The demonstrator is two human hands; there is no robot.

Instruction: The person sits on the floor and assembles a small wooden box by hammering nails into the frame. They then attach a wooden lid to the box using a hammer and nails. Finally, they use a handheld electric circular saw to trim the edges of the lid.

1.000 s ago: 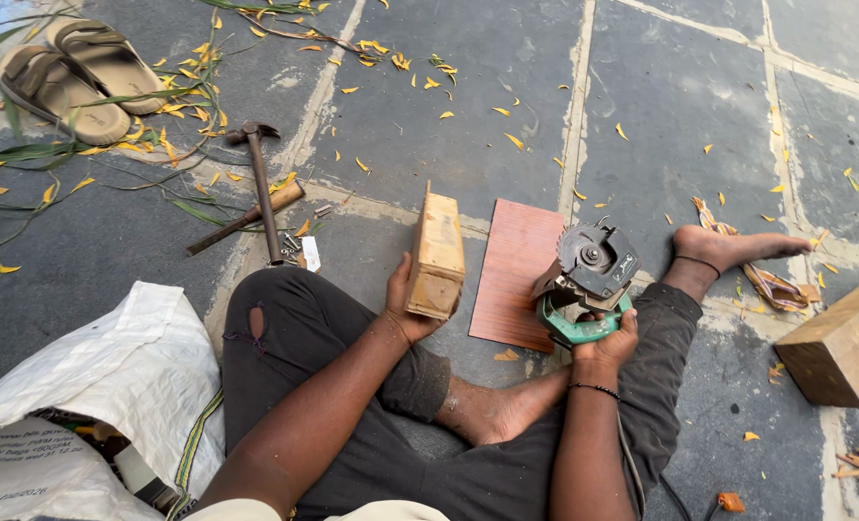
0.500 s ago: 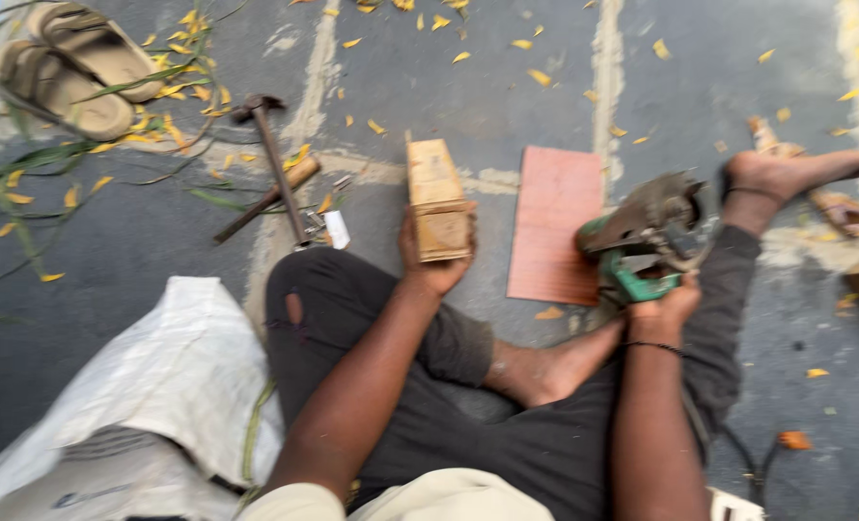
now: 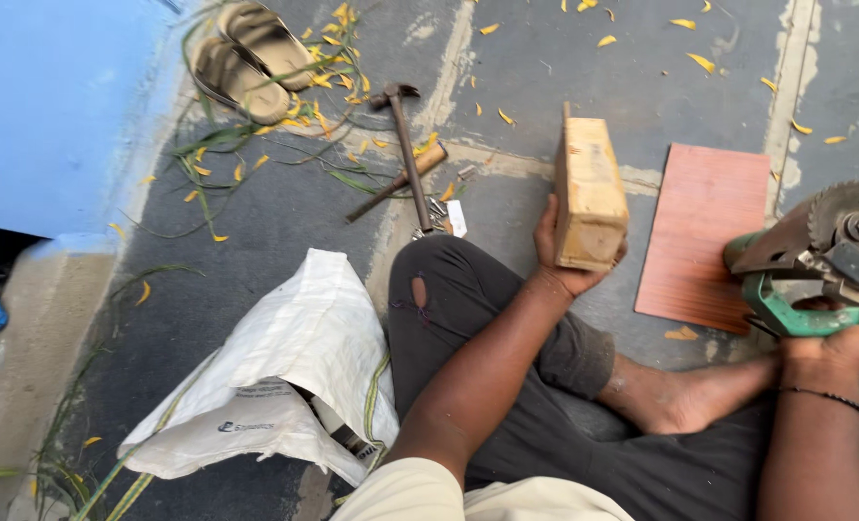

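Left hand (image 3: 567,253) gripping wood block (image 3: 589,191), long axis pointing away; right hand (image 3: 840,340) clutching green grinder (image 3: 816,260)

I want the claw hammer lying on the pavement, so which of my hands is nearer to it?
Left. Your left hand, holding the pale wooden block, is just right of the claw hammer; your right hand grips the green circular saw far off at the right edge.
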